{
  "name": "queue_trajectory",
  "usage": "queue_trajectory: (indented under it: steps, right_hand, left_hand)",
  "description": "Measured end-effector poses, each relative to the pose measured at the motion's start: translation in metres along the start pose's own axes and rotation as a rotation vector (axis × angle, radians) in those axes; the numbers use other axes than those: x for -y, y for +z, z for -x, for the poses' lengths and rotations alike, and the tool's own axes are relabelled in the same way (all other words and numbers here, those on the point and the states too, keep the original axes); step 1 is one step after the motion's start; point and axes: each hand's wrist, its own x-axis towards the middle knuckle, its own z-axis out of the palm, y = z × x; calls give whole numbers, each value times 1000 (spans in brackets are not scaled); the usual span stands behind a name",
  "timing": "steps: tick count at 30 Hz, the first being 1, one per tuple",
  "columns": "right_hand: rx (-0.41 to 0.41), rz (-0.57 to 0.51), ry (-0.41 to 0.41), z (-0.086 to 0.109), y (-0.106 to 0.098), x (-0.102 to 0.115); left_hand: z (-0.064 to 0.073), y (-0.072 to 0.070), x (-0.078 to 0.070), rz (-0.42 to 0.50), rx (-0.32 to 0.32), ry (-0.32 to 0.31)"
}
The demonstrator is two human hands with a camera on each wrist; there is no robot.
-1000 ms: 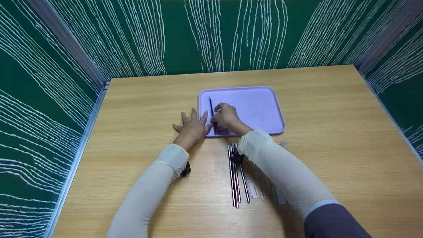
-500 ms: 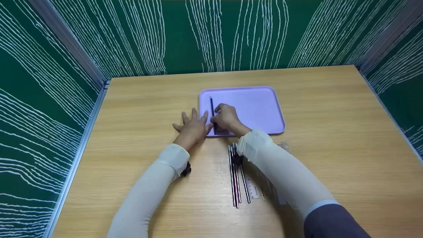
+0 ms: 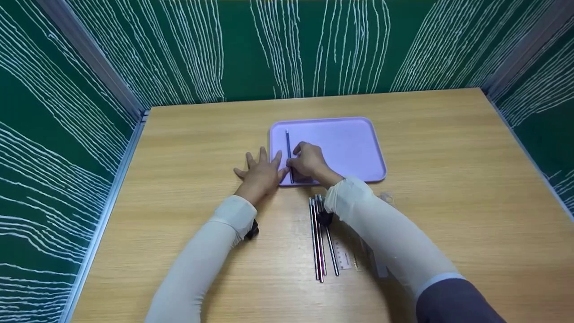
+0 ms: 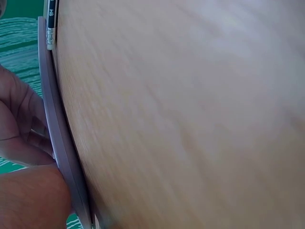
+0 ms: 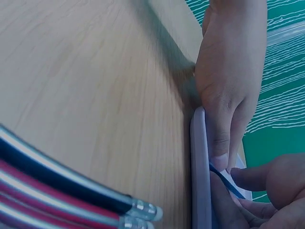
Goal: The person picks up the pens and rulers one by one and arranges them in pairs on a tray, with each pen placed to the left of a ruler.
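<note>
A dark pencil [image 3: 288, 143] lies lengthwise along the left side of a purple tray [image 3: 350, 150]. My right hand [image 3: 310, 160] reaches over the tray's near edge and pinches this pencil near its lower half. In the right wrist view, finger and thumb tips meet around the pencil [image 5: 228, 183]. With fingers spread, my left hand [image 3: 261, 176] rests at the tray's left edge, its thumb over the rim beside the pencil. Below the tray lie several striped pencils [image 3: 317, 242], partly hidden by the right wrist's camera. One shows an HB mark and white eraser [image 4: 50, 40].
A clear ruler [image 3: 343, 258] lies on the wooden table [image 3: 202, 148] right of the pencils. Another clear item [image 3: 386, 197] is mostly hidden beneath my right forearm. Green walls with white lines [image 3: 242, 49] border the table.
The pencil on the tray has shifted very slightly to the right, along with my right hand. My left hand stays in place.
</note>
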Motion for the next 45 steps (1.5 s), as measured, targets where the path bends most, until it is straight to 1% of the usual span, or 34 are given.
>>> queue_trajectory:
  steps: [5, 9, 11, 15, 20, 25, 29, 40, 45]
  right_hand:
    - [15, -47, 9, 4, -8, -2]
    - [36, -144, 34, 8, -16, -5]
    - [58, -202, 50, 11, -21, -8]
    - [103, -268, 74, 17, -35, -14]
    - [151, -346, 115, 30, -55, -23]
    - [154, -380, 120, 42, -75, -34]
    - [158, -366, 108, 52, -87, -42]
    - [145, -396, 75, 78, -104, -63]
    - [152, -430, 81, 91, -114, -73]
  left_hand:
    - [-1, 1, 1, -13, -12, 2]
    - [-1, 1, 0, -20, -9, 1]
    - [-1, 1, 0, -14, -3, -3]
    - [-2, 0, 0, 4, 9, -9]
    - [-2, -1, -1, 11, 14, -5]
    - [-1, -1, -2, 9, 9, -5]
    - [1, -1, -1, 11, 16, -6]
    - [1, -2, 0, 18, 21, -5]
    - [1, -2, -1, 2, 27, -2]
